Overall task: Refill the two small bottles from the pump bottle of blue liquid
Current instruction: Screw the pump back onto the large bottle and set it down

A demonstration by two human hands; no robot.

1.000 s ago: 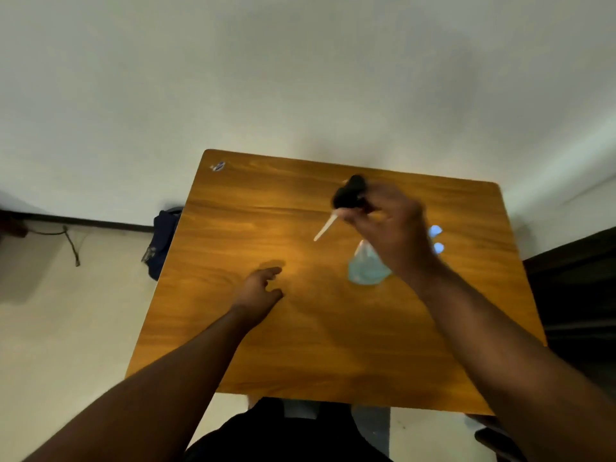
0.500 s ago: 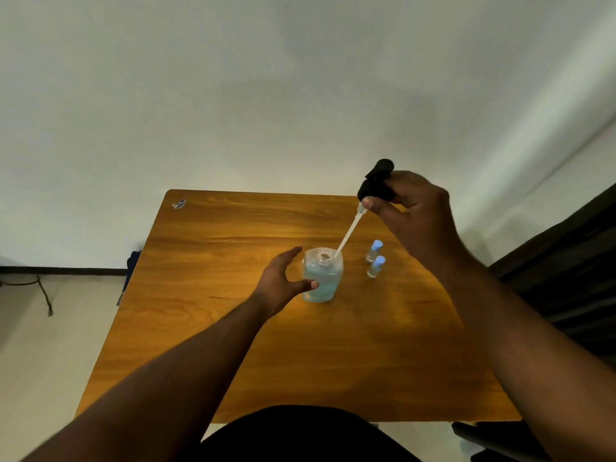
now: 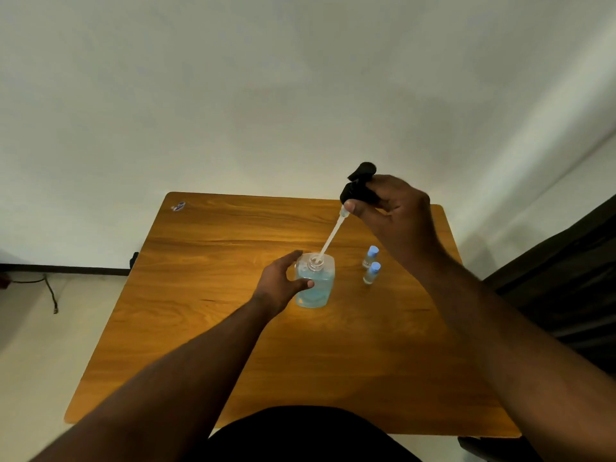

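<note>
A clear bottle of blue liquid (image 3: 316,288) stands upright near the middle of the wooden table (image 3: 206,321), its neck uncovered. My left hand (image 3: 283,281) grips its left side. My right hand (image 3: 390,211) holds the black pump head (image 3: 358,188) above and to the right of the bottle. The pump's white tube (image 3: 331,238) slants down with its tip at the bottle's mouth. Two small bottles with blue caps (image 3: 371,256) (image 3: 372,273) stand upright just to the right of the big bottle, under my right wrist.
A small sticker (image 3: 178,206) lies at the table's far left corner. A dark piece of furniture (image 3: 573,278) stands to the right of the table. A cable (image 3: 50,291) trails along the floor by the left wall.
My left hand has closed round the big bottle's side. My right hand has swung the pump head up and right, so the tube's tip now sits at the bottle's mouth.
</note>
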